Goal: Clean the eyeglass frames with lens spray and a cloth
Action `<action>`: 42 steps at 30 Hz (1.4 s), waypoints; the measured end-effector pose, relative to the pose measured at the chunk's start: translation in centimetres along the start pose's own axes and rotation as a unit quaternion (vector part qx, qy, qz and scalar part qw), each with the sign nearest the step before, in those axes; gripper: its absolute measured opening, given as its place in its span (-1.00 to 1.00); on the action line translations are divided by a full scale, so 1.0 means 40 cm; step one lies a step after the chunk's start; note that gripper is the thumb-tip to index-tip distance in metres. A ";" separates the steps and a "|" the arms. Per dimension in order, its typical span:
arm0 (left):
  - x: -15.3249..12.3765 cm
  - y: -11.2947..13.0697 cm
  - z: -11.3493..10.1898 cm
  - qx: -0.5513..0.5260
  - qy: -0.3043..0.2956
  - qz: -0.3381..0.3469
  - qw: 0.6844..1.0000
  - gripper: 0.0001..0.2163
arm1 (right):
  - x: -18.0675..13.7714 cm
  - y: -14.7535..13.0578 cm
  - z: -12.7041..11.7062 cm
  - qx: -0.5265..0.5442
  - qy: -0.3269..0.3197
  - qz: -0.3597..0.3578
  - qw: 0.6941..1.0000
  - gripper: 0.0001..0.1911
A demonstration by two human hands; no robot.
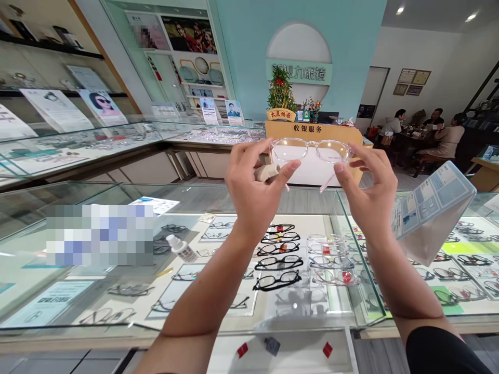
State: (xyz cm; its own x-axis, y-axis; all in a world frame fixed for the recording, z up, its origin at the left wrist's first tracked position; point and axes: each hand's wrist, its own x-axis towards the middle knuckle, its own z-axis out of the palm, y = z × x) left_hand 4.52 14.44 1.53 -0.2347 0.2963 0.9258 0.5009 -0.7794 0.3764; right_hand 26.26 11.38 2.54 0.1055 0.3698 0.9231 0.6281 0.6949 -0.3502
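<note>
I hold a pair of clear pink-tinted glasses [312, 150] up at chest height in front of me. My left hand [253, 182] pinches the left lens rim, and a small beige cloth [267, 171] is tucked in its fingers. My right hand [366, 187] grips the right end of the frame by the hinge. The temples hang down behind the lenses. Below my arms a glass counter [117, 311] displays rows of black and clear glasses [278, 259].
A small white spray bottle [181, 248] lies on the counter glass at left. A tilted blue-and-white sign stand [432, 208] stands at right. Behind is a cashier desk [312, 132] with a plant, more display cases at left, and people seated at a table [421, 132] at far right.
</note>
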 end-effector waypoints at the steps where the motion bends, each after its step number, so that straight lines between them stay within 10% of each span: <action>1: 0.001 -0.001 -0.002 0.001 -0.005 -0.005 1.000 -0.56 | 0.000 0.000 0.000 0.000 -0.004 0.006 1.000 -0.60; 42: 0.002 -0.010 0.000 -0.002 -0.020 -0.032 0.999 -0.46 | -0.005 -0.012 0.001 -0.028 0.040 -0.044 0.998 -0.65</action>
State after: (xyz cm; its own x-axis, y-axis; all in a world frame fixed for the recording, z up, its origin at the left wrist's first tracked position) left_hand 4.30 14.76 1.47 -0.2324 0.3679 0.9004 0.4833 -0.7597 0.4352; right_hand 25.89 10.98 2.51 0.1075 0.2569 0.9604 0.6790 0.6866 -0.2597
